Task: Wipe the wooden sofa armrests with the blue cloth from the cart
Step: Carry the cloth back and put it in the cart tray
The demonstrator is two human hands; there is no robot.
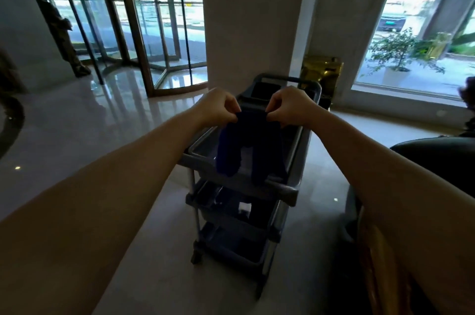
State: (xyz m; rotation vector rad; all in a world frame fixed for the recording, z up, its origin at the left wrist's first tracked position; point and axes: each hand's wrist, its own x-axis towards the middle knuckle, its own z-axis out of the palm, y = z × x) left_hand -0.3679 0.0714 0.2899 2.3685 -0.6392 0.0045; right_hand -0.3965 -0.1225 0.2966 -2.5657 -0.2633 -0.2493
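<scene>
two hands (218,106) (290,106) on blue cloth (250,145)

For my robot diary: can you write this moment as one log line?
step: cloth pickup | left hand: pinches blue cloth | right hand: pinches blue cloth | cloth: hanging over cart | wiping: not started

Sofa armrest (370,263) cut by right edge, blurred.

Both arms outstretched; left hand (217,106), right hand (289,106) pinching
</scene>
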